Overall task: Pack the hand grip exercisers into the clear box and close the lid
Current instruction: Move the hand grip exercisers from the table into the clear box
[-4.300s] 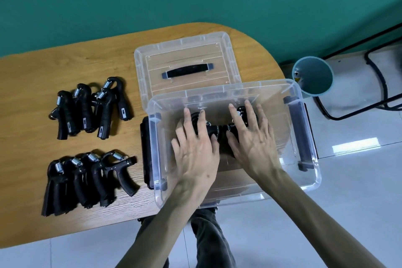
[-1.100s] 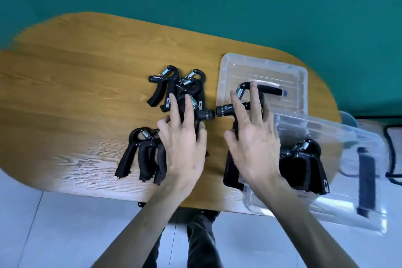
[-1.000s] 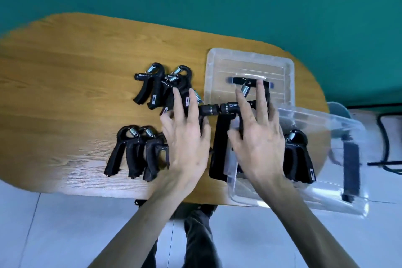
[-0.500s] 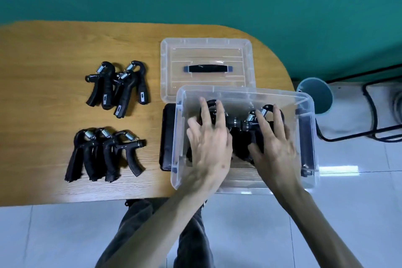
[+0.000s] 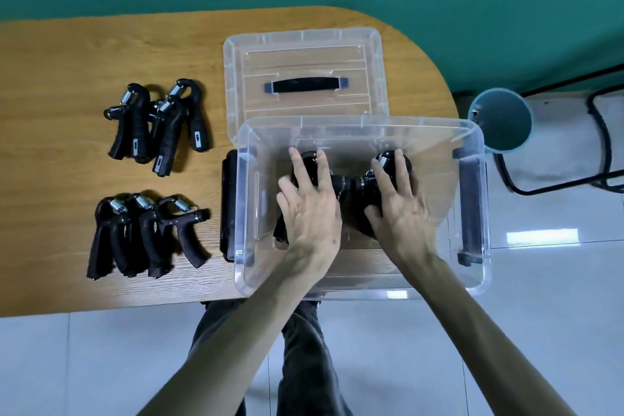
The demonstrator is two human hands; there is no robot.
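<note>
From the head camera we see our left hand [image 5: 312,213] and right hand [image 5: 400,209] both down inside the clear box [image 5: 467,199], which sits at the right end of the table [image 5: 67,54] and overhangs its front edge. Each grip lies spread, fingers flat on top of a cluster of black exercisers [image 5: 351,184] on the box floor, pressing rather than pinching. So we judge the packing only partly done. Two groups wait on the table to the left of the box: one nearer the back edge [image 5: 158,125] and one nearer the front edge [image 5: 141,233]. The lid [image 5: 304,78] lies just behind the box, handle up, not yet fitted. Left for us: both groups, then the lid.
</note>
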